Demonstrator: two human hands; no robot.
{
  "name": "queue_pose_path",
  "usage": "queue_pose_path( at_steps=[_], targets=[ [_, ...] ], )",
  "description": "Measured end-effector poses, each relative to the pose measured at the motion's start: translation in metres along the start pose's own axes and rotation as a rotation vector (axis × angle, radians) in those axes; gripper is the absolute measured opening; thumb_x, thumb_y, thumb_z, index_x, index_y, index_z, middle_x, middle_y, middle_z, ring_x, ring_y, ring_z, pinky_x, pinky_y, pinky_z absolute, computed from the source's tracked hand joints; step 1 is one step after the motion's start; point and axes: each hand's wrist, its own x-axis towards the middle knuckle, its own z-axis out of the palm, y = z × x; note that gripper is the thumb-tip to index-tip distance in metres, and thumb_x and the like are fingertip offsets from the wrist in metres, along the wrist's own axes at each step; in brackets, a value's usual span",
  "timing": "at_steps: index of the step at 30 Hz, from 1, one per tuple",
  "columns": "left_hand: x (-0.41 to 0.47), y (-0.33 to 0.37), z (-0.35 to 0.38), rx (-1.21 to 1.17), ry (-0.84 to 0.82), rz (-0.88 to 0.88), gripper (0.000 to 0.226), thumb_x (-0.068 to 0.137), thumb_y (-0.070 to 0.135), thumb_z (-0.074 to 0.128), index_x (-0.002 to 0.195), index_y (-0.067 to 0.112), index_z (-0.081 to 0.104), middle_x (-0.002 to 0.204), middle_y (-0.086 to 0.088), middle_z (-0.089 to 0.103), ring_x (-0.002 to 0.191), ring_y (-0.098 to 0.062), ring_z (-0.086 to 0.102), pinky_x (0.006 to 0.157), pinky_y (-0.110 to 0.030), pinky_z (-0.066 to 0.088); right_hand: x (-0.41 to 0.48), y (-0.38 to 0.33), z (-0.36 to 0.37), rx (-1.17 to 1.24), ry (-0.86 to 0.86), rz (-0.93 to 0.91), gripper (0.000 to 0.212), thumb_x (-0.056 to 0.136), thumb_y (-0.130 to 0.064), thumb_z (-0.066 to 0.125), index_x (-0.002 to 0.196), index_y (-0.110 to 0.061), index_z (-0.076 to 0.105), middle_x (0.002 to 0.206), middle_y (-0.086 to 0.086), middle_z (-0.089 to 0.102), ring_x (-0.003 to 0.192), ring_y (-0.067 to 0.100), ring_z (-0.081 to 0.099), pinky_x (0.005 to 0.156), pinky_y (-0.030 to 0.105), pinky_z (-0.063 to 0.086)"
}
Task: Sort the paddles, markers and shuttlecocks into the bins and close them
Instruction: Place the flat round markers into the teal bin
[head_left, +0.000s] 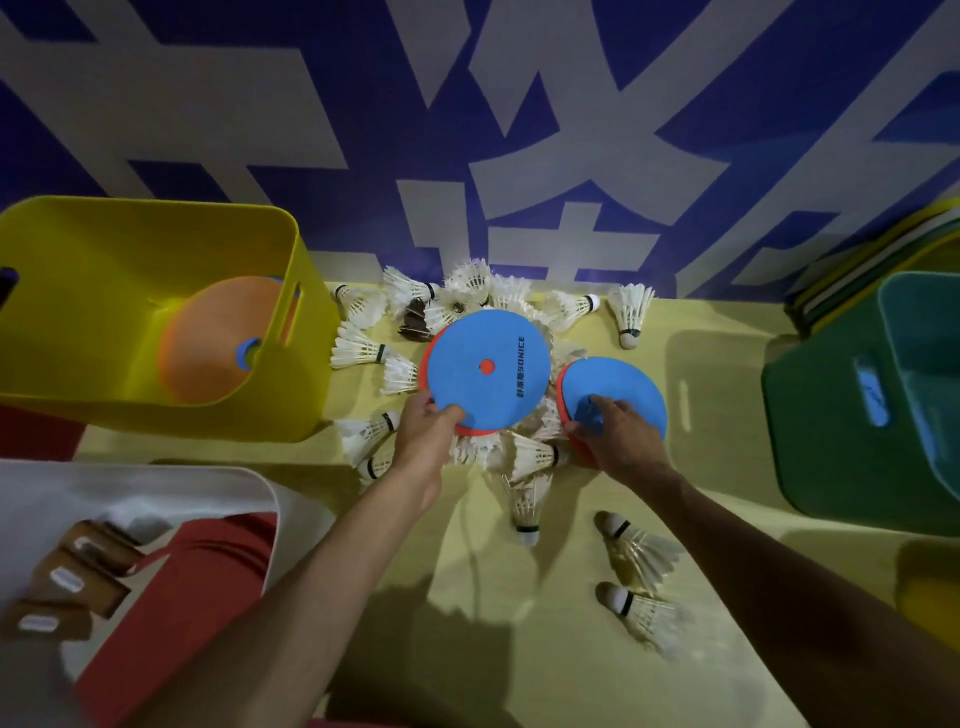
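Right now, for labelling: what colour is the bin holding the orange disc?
The bin is yellow; head view.

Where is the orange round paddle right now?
In the head view, the orange round paddle lies inside the yellow plastic bin at the far left, just left of the scattered white feather shuttlecocks.

The left hand (426, 431) pinches a large blue disc (491, 369); the right hand (618, 436) grips a smaller blue disc (623, 387) above shuttlecocks (530, 457) heaped mid-surface.

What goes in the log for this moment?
left hand: grips lettered blue disc | right hand: grips other blue disc | shuttlecocks: loose on table | yellow bin: open
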Motion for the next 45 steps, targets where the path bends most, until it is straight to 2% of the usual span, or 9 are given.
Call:
queue_pose_path(
  at_steps=[3, 8, 11, 16, 24, 30, 33, 36, 45],
  targets=[
    [0.0, 0.008, 0.001, -0.127, 0.05, 0.027, 0.021, 0.088, 0.001, 0.056, 0.1, 0.018, 0.054, 0.103, 0.003, 0.062, 0.102, -0.017, 0.054, 0.081, -0.029, 0.042, -0.002, 0.002, -0.007, 0.095, -0.038, -0.001, 0.057, 0.093, -0.043, 0.053, 0.143, -0.02, 0.037, 0.14, 0.014, 0.047, 0.126, 0.032, 0.046, 0.099, 0.039, 0.039],
    [0.0, 0.013, 0.009, -0.301, 0.053, -0.004, 0.033, 0.088, 0.003, 0.063, 0.122, 0.005, 0.058, 0.117, -0.008, 0.065, 0.106, -0.021, 0.062, 0.079, -0.028, 0.051, -0.015, 0.015, -0.03, 0.099, 0.088, -0.04, 0.047, 0.089, -0.023, 0.059, 0.134, -0.017, 0.051, 0.128, 0.013, 0.059, 0.118, 0.031, 0.055, 0.097, 0.041, 0.046],
    [-0.011, 0.008, 0.02, -0.364, 0.073, -0.019, 0.035, 0.086, 0.001, 0.066, 0.121, 0.002, 0.058, 0.116, -0.014, 0.066, 0.102, -0.025, 0.065, 0.082, -0.03, 0.054, -0.025, 0.029, -0.052, 0.082, 0.213, -0.079, 0.027, 0.088, -0.015, 0.057, 0.114, -0.014, 0.065, 0.11, 0.017, 0.067, 0.098, 0.034, 0.064, 0.084, 0.039, 0.052],
    [-0.042, 0.006, 0.042, -0.385, 0.146, 0.055, 0.025, 0.085, -0.002, 0.066, 0.109, 0.002, 0.059, 0.109, -0.014, 0.065, 0.101, -0.028, 0.065, 0.081, -0.036, 0.056, -0.047, 0.043, -0.101, -0.16, 0.307, -0.164, 0.014, 0.093, -0.025, 0.052, 0.095, -0.017, 0.063, 0.088, 0.006, 0.06, 0.075, 0.026, 0.056, 0.065, 0.033, 0.046],
    [-0.087, 0.022, 0.058, -0.287, 0.146, 0.219, 0.016, 0.085, -0.001, 0.066, 0.099, 0.005, 0.061, 0.098, -0.011, 0.067, 0.089, -0.021, 0.067, 0.073, -0.032, 0.058, -0.064, 0.063, -0.164, -0.465, 0.276, -0.341, 0.029, 0.086, -0.017, 0.057, 0.115, -0.021, 0.063, 0.108, 0.007, 0.062, 0.1, 0.03, 0.061, 0.08, 0.036, 0.047],
    [-0.122, 0.031, 0.091, -0.281, 0.162, 0.23, 0.021, 0.084, -0.001, 0.067, 0.105, 0.002, 0.065, 0.095, -0.01, 0.068, 0.08, -0.02, 0.068, 0.06, -0.024, 0.059, -0.071, 0.088, -0.203, -0.076, 0.43, -0.497, 0.02, 0.079, -0.022, 0.053, 0.081, -0.015, 0.071, 0.075, 0.009, 0.067, 0.071, 0.032, 0.06, 0.061, 0.035, 0.048],
    [-0.14, 0.034, 0.112, -0.29, 0.138, 0.262, 0.023, 0.084, -0.001, 0.067, 0.107, 0.002, 0.065, 0.098, -0.013, 0.068, 0.078, -0.018, 0.067, 0.059, -0.024, 0.059, -0.079, 0.106, -0.225, 0.336, 0.456, -0.411, 0.018, 0.085, -0.004, 0.06, 0.096, -0.005, 0.075, 0.08, 0.013, 0.071, 0.071, 0.028, 0.066, 0.063, 0.039, 0.059],
    [-0.156, 0.034, 0.139, -0.28, 0.107, 0.323, 0.022, 0.085, -0.002, 0.066, 0.106, 0.002, 0.064, 0.097, -0.012, 0.067, 0.079, -0.019, 0.067, 0.056, -0.02, 0.058, -0.087, 0.136, -0.246, 0.647, 0.44, -0.285, 0.023, 0.086, 0.002, 0.064, 0.107, -0.001, 0.071, 0.089, 0.007, 0.07, 0.071, 0.019, 0.065, 0.051, 0.02, 0.056],
    [-0.19, 0.019, 0.227, -0.249, 0.128, 0.382, 0.021, 0.083, 0.0, 0.069, 0.102, 0.008, 0.067, 0.103, -0.016, 0.068, 0.086, -0.022, 0.068, 0.064, -0.026, 0.06, -0.096, 0.246, -0.279, 1.096, 0.392, -0.004, 0.022, 0.086, 0.004, 0.062, 0.107, 0.0, 0.068, 0.095, 0.01, 0.07, 0.076, 0.02, 0.069, 0.06, 0.035, 0.06]
  ],
)
